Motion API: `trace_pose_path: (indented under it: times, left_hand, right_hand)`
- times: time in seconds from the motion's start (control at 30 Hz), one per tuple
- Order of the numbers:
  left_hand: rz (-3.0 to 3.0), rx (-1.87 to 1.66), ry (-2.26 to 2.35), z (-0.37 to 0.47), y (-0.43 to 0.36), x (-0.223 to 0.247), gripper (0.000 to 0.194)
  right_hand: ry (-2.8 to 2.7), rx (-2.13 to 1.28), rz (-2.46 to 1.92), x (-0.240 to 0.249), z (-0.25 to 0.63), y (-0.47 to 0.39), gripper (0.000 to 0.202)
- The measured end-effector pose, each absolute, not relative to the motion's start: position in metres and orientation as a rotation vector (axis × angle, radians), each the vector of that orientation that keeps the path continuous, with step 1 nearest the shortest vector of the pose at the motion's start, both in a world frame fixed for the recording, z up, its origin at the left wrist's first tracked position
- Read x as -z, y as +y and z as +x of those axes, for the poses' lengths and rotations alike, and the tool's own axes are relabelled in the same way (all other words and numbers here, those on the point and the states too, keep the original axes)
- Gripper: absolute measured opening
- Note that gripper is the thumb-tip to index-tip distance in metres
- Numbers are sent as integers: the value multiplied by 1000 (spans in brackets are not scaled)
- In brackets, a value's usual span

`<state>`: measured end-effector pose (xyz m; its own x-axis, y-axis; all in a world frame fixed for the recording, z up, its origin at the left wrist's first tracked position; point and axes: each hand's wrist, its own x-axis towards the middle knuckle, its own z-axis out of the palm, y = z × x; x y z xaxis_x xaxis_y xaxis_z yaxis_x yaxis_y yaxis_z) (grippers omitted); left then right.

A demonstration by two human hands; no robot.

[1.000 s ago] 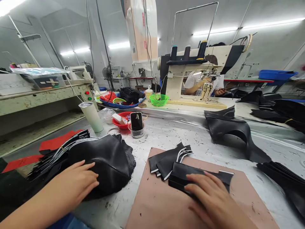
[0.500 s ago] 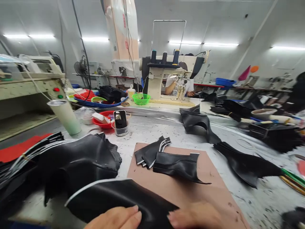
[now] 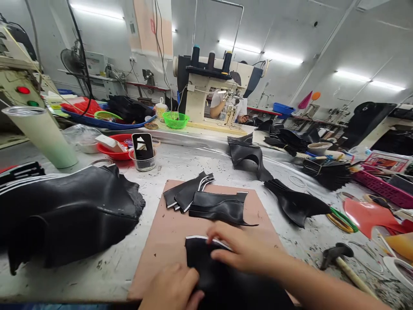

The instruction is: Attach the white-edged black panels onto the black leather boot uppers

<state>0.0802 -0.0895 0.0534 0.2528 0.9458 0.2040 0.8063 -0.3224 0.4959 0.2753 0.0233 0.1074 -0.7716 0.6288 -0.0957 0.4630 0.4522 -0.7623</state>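
A black leather piece (image 3: 222, 280) with a white top edge lies over the lower part of the pinkish-brown board (image 3: 151, 249). Its left edge is held by my left hand (image 3: 172, 286), whose fingers are curled onto it. Over the white edge, my right hand (image 3: 238, 247) has its thumb and forefinger apart, touching or just above the leather. Farther up the board lie narrow black pieces with white edges (image 3: 187, 191) and a folded black piece (image 3: 217, 206). A large black leather stack (image 3: 87, 206) rests on the left.
A hammer (image 3: 337, 256) lies at the right, near red material (image 3: 371, 215). More black pieces (image 3: 293, 202) sit right of the board. A tumbler (image 3: 48, 137), red bowl (image 3: 112, 146) and phone (image 3: 143, 147) stand back left. Behind is a sewing machine (image 3: 196, 94), with a person beyond.
The leather piece has turned and now lies lower on the board. My right hand has moved up to its white edge with fingers spread. The view has shifted to the right.
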Motion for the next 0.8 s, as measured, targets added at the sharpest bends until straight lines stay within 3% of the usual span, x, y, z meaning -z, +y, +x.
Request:
trace_pose_path:
  times: [0.2,0.4,0.8]
  left_hand:
    - [1786,-831,1874,68,-64,-56,19]
    - [1560,-974,1723,72,-54,-60,19]
    - [1446,-1163,1736,83,-59,-60,20]
  right_hand:
    - [-2266,-1159,-1045,-63,206,24,15]
    - [-2192,-1142,-1021,-69,213,22,10]
    - [-2303,-656,-937,-61,203,10,13]
